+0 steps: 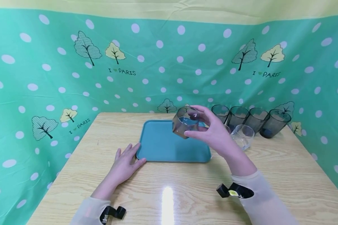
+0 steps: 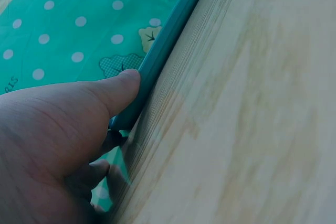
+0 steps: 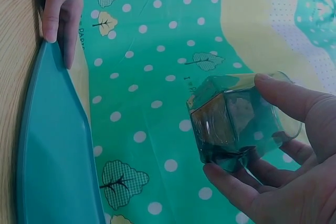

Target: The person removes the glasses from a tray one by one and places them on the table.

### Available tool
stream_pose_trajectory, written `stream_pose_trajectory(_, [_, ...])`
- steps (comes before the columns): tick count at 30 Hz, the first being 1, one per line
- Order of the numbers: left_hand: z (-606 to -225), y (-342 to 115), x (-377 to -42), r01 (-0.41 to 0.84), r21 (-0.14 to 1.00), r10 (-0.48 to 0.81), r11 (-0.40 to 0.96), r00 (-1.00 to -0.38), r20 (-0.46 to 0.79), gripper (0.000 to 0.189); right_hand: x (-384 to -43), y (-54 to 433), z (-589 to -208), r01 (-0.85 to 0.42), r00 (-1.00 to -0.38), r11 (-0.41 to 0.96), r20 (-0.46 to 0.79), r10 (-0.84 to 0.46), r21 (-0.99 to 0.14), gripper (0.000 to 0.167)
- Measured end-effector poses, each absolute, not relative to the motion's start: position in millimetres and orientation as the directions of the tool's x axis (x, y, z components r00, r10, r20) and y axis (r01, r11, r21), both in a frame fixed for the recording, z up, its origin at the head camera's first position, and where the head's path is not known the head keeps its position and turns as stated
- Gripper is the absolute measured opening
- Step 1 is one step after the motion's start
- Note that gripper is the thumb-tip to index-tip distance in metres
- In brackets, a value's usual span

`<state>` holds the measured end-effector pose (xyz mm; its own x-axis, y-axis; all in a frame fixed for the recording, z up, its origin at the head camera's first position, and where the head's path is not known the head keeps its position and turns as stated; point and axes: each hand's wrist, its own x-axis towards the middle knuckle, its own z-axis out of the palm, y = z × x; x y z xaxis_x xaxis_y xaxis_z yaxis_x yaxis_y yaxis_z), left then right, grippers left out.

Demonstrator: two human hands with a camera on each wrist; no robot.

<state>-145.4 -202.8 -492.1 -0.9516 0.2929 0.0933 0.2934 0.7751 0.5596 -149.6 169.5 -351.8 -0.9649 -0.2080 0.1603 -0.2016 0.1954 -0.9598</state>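
My right hand (image 1: 209, 128) grips a short, smoky-tinted drinking glass (image 1: 183, 126) with faceted sides, held tilted above the right half of a blue-green tray (image 1: 160, 143). In the right wrist view the thumb lies on one side of the glass (image 3: 231, 124) and the fingers on the other; it looks empty. The left hand (image 1: 126, 164) rests at the tray's near left corner. Its thumb touches the near rim (image 2: 163, 45) and its outstretched fingers lie along the left side, as the right wrist view also shows.
Several tall dark-tinted glasses (image 1: 259, 118) stand in a row at the table's back right. Before them is a short clear glass (image 1: 243, 137), with another partly hidden behind my right hand. A dotted green cloth (image 1: 180, 59) hangs behind the wooden table (image 1: 197, 190).
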Motion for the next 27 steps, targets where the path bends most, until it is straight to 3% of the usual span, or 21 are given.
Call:
stream_pose_trajectory(12, [-489, -203, -145, 0.296, 0.558, 0.296, 0.775, -0.951, 0.093, 0.079, -137, 206, -345, -0.184, -0.977, 0.276, 0.145, -0.153, -0.943, 0.085])
stream_pose_trajectory(19, [-490, -203, -145, 0.301, 0.555, 0.301, 0.775, -0.949, 0.095, 0.08, -130, 222, -344, -0.181, -0.98, 0.247, 0.154, -0.123, -0.952, 0.086])
stream_pose_trajectory(27, [-492, -204, -146, 0.304, 0.557, 0.301, 0.772, -0.948, 0.1, 0.08, -122, 246, -343, -0.19, -0.982, 0.336, 0.176, -0.07, -0.922, 0.086])
